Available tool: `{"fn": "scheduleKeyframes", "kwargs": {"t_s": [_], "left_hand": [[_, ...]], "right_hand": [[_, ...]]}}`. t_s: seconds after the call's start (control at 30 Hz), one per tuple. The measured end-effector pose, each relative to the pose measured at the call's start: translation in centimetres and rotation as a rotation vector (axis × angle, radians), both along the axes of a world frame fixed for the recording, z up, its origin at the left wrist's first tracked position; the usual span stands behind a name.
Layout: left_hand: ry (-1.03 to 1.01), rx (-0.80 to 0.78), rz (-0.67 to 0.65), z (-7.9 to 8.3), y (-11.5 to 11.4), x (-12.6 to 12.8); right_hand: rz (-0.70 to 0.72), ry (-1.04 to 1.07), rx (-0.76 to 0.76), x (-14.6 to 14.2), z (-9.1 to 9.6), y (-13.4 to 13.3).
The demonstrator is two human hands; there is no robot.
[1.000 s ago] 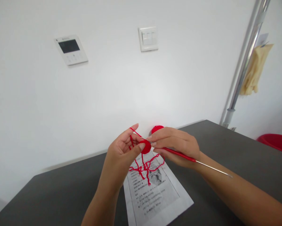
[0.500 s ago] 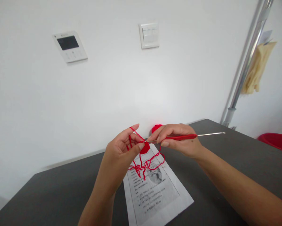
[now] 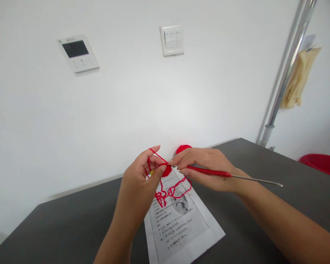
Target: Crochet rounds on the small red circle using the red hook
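Note:
Between thumb and fingers, my left hand [image 3: 142, 172] pinches a small round piece of red crochet [image 3: 167, 170]. Red yarn [image 3: 158, 154] runs over its raised index finger to the work. My right hand [image 3: 209, 167] grips a crochet hook [image 3: 209, 171] by its red handle; one metal end meets the crochet piece, the other points right past the wrist. The hook's near tip is partly hidden by fingers. Loose red yarn strands [image 3: 178, 191] hang in tangled loops below the hands. Something small and yellow [image 3: 152, 172] shows behind my left thumb.
A printed sheet [image 3: 187, 234] lies on the dark table [image 3: 79, 227] under the hands. A ball of red yarn [image 3: 183, 148] sits by the wall, behind my right hand. A red rounded object [image 3: 320, 163] stands beyond the table's right edge, near a metal pole [image 3: 288, 73].
My right hand has tilted the hook, so its free end now points lower and further right. My left hand keeps its pinch on the crochet piece. The view has shifted slightly.

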State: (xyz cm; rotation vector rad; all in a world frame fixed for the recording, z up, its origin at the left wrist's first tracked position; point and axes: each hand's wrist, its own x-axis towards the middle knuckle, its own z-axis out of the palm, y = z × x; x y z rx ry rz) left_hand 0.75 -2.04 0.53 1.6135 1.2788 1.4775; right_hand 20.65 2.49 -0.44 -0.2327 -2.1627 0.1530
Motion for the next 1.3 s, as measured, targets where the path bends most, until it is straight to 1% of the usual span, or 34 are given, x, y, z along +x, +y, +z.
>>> {"fn": "scheduleKeyframes", "kwargs": {"t_s": [0.1,0.2,0.33,0.4,0.57,0.67,0.77,0.83,0.97,1.07,1.17,1.23,1.3], "left_hand": [[0.116,0.081,0.098,-0.2,-0.2,0.3],[0.242,0.175,0.197,-0.4,-0.3,0.6],[0.393,0.282,0.279,-0.3,-0.7,0.9],[0.416,0.305,0.295,-0.3,-0.9,1.0],[0.396,0.309,0.310,-0.3,-1.3,1.0],[0.413,0.346,0.312,-0.5,-1.4,1.2],[0.411,0.353,0.278,-0.6,-1.4,1.5],[0.328,0.293,0.230,-0.6,-1.3,1.7],[0.027,0.111,0.122,-0.2,-0.8,1.6],[-0.219,-0.003,-0.025,-0.1,-0.3,1.4],[-0.465,-0.108,-0.170,-0.3,0.2,1.6],[-0.590,-0.157,-0.210,-0.6,0.5,1.9],[-0.639,-0.159,-0.205,-0.9,0.6,2.3]], "right_hand": [[0.014,0.032,0.104,-0.6,-0.3,-0.2],[-0.018,0.057,0.215,-1.1,-0.6,-0.2],[-0.053,0.096,0.311,-1.6,-1.0,-0.1],[-0.041,0.135,0.313,-1.7,-1.2,-0.1],[0.005,0.210,0.276,-2.0,-1.4,0.0],[0.000,0.228,0.319,-2.2,-1.8,0.3],[-0.029,0.218,0.305,-2.3,-2.3,0.7],[-0.042,0.228,0.301,-2.3,-2.4,0.9],[-0.001,0.266,0.360,-2.1,-2.1,1.1],[0.024,0.254,0.361,-1.7,-1.9,1.1],[0.018,0.252,0.417,-1.5,-2.0,1.3],[-0.007,0.258,0.460,-1.5,-2.3,1.5],[-0.042,0.259,0.465,-1.7,-2.7,1.8]]}}
